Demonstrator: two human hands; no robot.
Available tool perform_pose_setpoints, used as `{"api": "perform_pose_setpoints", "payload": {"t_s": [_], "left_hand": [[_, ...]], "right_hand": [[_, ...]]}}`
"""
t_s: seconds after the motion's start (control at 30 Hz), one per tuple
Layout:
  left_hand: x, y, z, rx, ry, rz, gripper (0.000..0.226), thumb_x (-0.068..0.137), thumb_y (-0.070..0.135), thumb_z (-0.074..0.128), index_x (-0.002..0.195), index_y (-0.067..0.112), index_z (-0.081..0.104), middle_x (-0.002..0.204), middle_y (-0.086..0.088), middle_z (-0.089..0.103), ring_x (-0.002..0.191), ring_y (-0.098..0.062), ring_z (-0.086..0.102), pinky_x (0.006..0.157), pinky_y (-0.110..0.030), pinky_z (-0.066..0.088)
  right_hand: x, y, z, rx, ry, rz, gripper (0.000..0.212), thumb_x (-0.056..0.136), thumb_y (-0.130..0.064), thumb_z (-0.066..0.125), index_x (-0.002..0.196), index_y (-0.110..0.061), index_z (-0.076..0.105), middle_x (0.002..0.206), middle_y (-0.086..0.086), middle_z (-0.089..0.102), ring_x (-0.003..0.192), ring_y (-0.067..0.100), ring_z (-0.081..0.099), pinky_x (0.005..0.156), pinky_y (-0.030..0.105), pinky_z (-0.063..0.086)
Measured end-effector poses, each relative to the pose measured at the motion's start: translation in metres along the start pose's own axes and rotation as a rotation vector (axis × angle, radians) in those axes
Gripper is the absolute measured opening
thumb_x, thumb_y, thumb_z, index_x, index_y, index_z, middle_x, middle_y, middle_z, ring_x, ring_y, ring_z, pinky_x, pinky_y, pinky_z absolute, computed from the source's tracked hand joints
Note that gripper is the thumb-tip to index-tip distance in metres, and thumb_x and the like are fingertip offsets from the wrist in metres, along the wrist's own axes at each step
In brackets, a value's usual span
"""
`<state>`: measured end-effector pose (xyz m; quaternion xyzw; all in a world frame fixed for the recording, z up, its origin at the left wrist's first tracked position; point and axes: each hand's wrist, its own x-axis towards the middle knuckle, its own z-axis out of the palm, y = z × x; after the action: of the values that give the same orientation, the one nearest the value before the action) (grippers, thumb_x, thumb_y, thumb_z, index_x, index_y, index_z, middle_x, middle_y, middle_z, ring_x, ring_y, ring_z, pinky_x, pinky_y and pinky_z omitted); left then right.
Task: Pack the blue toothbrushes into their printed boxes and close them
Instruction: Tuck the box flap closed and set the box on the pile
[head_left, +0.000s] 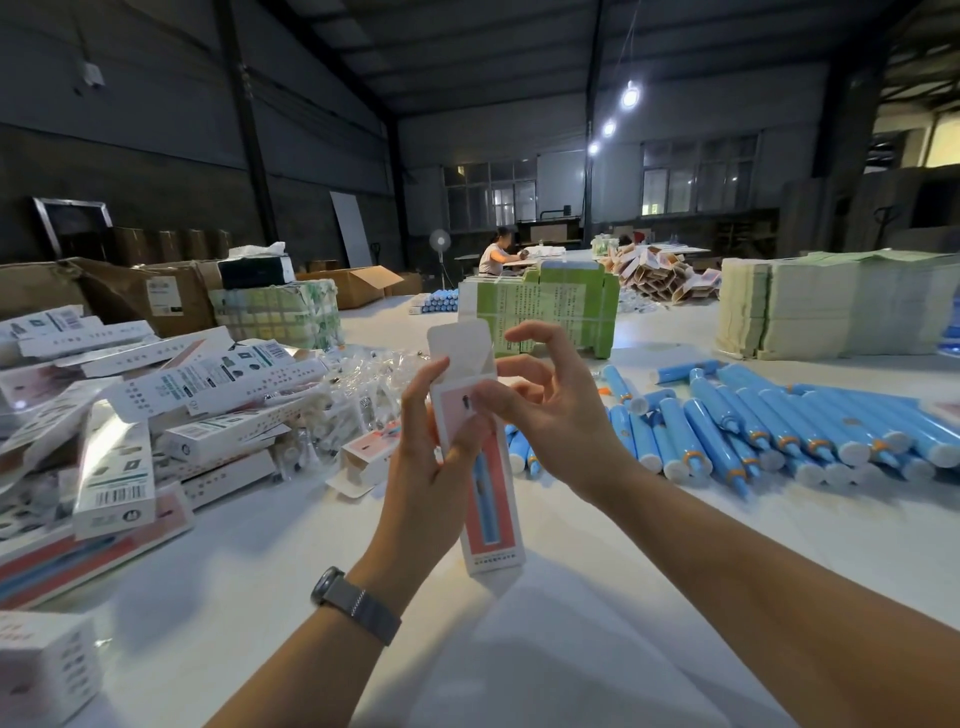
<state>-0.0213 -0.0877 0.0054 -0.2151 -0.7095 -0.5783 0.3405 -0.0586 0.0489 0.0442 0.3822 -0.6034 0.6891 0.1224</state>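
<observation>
At centre frame, my left hand (426, 447) grips the printed box (480, 467) upright, flap (460, 345) open at 12 o'clock, while my right hand's (545, 400) loosely curled fingers, probably empty, hover to tuck it.

A white worktop (597, 597) is carrying a heap of printed boxes (171, 395) on its left, blue toothbrushes (779, 431) lying in rows on its right, clear plastic bags (363, 374) between them, and green carton stacks (550, 312) farther back.

Upright pink-faced printed box (491, 499), top flap open; blue toothbrushes (779, 431) (loose) heaped rightward.
</observation>
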Motion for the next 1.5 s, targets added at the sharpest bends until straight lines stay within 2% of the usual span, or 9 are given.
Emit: {"api": "perform_pose_setpoints", "payload": {"t_s": [0.3,0.7,0.8,0.9,1.07,1.17,1.27,1.4,1.5], "left_hand": [[0.004,-0.002,-0.002,0.032,0.007,0.066,0.026,0.097,0.034,0.048,0.121,0.039,0.039,0.102,0.023,0.062,0.092,-0.011,0.069,0.067,-0.024,0.059],[0.006,-0.003,-0.005,-0.192,-0.033,0.024,0.02,0.101,0.028,0.039,0.113,0.037,0.052,0.101,0.014,0.068,0.083,-0.007,0.066,0.068,-0.022,0.054],[0.007,-0.001,-0.004,-0.188,-0.029,0.024,0.026,0.1,0.026,0.039,0.111,0.043,0.055,0.101,0.014,0.068,0.083,-0.007,0.065,0.069,-0.022,0.054],[0.005,0.0,-0.004,-0.141,-0.041,0.061,0.024,0.102,0.026,0.037,0.122,0.034,0.049,0.109,0.015,0.066,0.089,-0.009,0.065,0.072,-0.025,0.056],[0.002,0.002,-0.004,-0.155,-0.049,-0.006,0.028,0.103,0.033,0.038,0.122,0.048,0.024,0.105,0.004,0.07,0.086,-0.016,0.07,0.071,-0.025,0.057],[0.004,0.001,-0.005,-0.117,-0.054,0.014,0.023,0.104,0.032,0.039,0.124,0.039,0.03,0.096,0.006,0.069,0.08,-0.014,0.069,0.07,-0.029,0.058],[0.004,-0.002,-0.004,-0.061,-0.059,0.039,0.018,0.1,0.032,0.038,0.118,0.034,0.036,0.09,0.001,0.066,0.078,-0.018,0.068,0.069,-0.039,0.06],[0.003,-0.001,-0.005,-0.039,-0.083,0.055,0.02,0.1,0.034,0.038,0.119,0.031,0.035,0.088,0.002,0.066,0.079,-0.023,0.069,0.066,-0.032,0.059],[0.003,-0.001,-0.005,-0.05,-0.072,0.045,0.022,0.1,0.036,0.04,0.12,0.029,0.036,0.088,0.0,0.065,0.079,-0.023,0.069,0.066,-0.033,0.059]], "right_hand": [[0.003,0.001,-0.003,-0.152,-0.039,-0.111,0.013,0.091,-0.012,0.065,0.1,-0.021,0.06,0.098,-0.012,0.068,0.098,0.012,0.066,0.08,0.03,0.056],[0.005,-0.001,-0.005,-0.172,-0.013,-0.058,0.014,0.085,-0.015,0.074,0.084,-0.026,0.065,0.11,-0.012,0.068,0.097,0.011,0.068,0.085,0.034,0.057],[0.006,-0.001,-0.006,-0.124,-0.001,-0.064,0.017,0.081,-0.01,0.077,0.082,-0.023,0.066,0.101,-0.005,0.071,0.084,0.012,0.068,0.081,0.032,0.056],[0.006,-0.001,-0.008,-0.087,0.004,-0.112,0.025,0.078,-0.007,0.078,0.085,-0.02,0.058,0.089,-0.005,0.066,0.08,0.013,0.064,0.077,0.025,0.052],[0.007,-0.003,-0.008,-0.189,-0.023,-0.108,0.026,0.083,-0.015,0.075,0.103,-0.027,0.063,0.096,-0.009,0.068,0.089,0.013,0.064,0.08,0.031,0.054],[0.008,-0.004,-0.009,-0.242,-0.033,-0.117,0.015,0.085,-0.013,0.074,0.093,-0.024,0.07,0.096,-0.003,0.071,0.084,0.016,0.064,0.081,0.044,0.056],[0.008,-0.005,-0.009,-0.267,-0.04,-0.123,0.012,0.085,-0.015,0.074,0.088,-0.025,0.069,0.096,-0.007,0.07,0.087,0.019,0.065,0.079,0.04,0.056],[0.007,-0.01,-0.006,-0.205,-0.037,-0.091,0.011,0.083,-0.033,0.069,0.081,-0.023,0.07,0.092,-0.008,0.069,0.087,0.027,0.066,0.077,0.037,0.057],[0.008,-0.012,-0.004,-0.246,-0.038,-0.095,0.006,0.083,-0.027,0.069,0.077,-0.029,0.067,0.091,-0.01,0.068,0.083,0.017,0.065,0.074,0.029,0.056]]}}
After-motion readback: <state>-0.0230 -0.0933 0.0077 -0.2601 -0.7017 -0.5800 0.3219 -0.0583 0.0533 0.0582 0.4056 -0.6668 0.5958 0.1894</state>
